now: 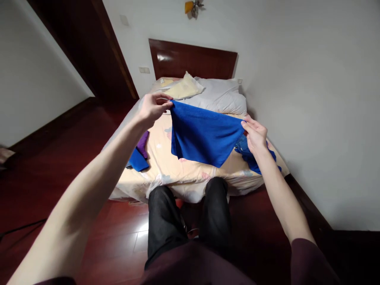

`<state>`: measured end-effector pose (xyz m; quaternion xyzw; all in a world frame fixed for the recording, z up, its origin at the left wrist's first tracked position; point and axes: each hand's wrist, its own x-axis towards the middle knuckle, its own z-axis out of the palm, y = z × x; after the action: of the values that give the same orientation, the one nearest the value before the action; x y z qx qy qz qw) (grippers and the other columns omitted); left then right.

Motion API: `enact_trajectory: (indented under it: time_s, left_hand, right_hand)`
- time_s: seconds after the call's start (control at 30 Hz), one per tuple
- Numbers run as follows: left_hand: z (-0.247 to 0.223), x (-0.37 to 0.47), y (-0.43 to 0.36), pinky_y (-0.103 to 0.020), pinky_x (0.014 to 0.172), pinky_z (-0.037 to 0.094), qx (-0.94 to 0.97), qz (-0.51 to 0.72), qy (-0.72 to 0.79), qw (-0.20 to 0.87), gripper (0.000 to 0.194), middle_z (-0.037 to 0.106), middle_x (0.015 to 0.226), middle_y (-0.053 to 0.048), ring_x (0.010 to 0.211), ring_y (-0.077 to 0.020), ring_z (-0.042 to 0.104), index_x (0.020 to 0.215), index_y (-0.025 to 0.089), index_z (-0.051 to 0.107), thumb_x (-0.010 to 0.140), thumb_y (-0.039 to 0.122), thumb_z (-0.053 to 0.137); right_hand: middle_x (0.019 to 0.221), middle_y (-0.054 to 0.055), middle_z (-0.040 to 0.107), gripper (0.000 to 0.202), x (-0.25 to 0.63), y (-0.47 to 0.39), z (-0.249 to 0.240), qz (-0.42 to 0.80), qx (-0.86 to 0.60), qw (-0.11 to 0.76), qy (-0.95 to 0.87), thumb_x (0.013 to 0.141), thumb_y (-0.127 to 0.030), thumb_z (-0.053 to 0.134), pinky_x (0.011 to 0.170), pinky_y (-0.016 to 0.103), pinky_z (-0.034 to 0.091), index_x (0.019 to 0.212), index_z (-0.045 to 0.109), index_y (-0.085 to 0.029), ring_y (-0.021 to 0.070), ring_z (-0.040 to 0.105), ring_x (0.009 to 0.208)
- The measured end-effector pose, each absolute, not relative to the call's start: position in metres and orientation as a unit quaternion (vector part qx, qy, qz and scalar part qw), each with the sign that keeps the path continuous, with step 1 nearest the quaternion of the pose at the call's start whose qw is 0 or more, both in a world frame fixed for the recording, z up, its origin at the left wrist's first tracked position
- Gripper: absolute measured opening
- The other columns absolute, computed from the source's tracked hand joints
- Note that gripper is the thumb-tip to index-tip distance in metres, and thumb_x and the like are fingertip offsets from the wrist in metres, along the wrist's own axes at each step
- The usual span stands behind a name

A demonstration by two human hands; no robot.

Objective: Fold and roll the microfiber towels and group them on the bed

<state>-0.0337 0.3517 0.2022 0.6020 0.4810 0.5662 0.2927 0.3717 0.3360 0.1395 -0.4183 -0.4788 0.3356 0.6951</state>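
A blue cloth (204,132) hangs stretched between my two hands above the bed. My left hand (154,107) pinches its upper left corner, a little higher than the other side. At the upper right corner, my right hand (254,132) grips the cloth between thumb and fingers. The lower edge hangs free, with layers showing at the lower left. Beyond my left forearm lie a folded blue cloth (139,160) and a purple cloth (143,144). Partly behind my right hand is a crumpled blue pile of fabric (251,158).
The bed (160,174) has a pale floral sheet. Near its dark wooden headboard (196,59) are a grey-white pillow (225,95) and a pale yellow cushion or cloth (185,87). A white wall (320,99) stands to the right. My knees touch or nearly touch the bed's front edge.
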Motion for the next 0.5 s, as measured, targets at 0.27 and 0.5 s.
enact_trajectory:
  time_s: [0.27, 0.5]
  left_hand:
    - [0.212, -0.047, 0.335, -0.033, 0.086, 0.058, 0.588, 0.587, 0.483, 0.277, 0.028, 0.073, 0.094, -0.008, 0.092, -0.0197, 0.070, 0.106, 0.013, 0.072, 0.079, 0.019, 0.079]
    - [0.208, -0.054, 0.320, -0.035, 0.088, 0.059, 0.582, 0.581, 0.485, 0.296, 0.025, 0.073, 0.092, -0.007, 0.092, -0.0213, 0.071, 0.105, 0.015, 0.074, 0.080, 0.016, 0.081]
  right_hand:
    - [0.087, 0.001, 0.076, 0.044, 0.364, 0.329, 0.157, 0.381, -0.413, 0.680, -0.471, 0.065, -0.035, 0.101, 0.065, 0.025, 0.060, 0.096, 0.077, -0.016, 0.0112, 0.069, 0.071]
    - [0.086, 0.002, 0.074, 0.041, 0.364, 0.315, 0.165, 0.376, -0.411, 0.656, -0.509, 0.069, -0.034, 0.101, 0.071, 0.029, 0.061, 0.097, 0.076, -0.015, 0.0144, 0.071, 0.079]
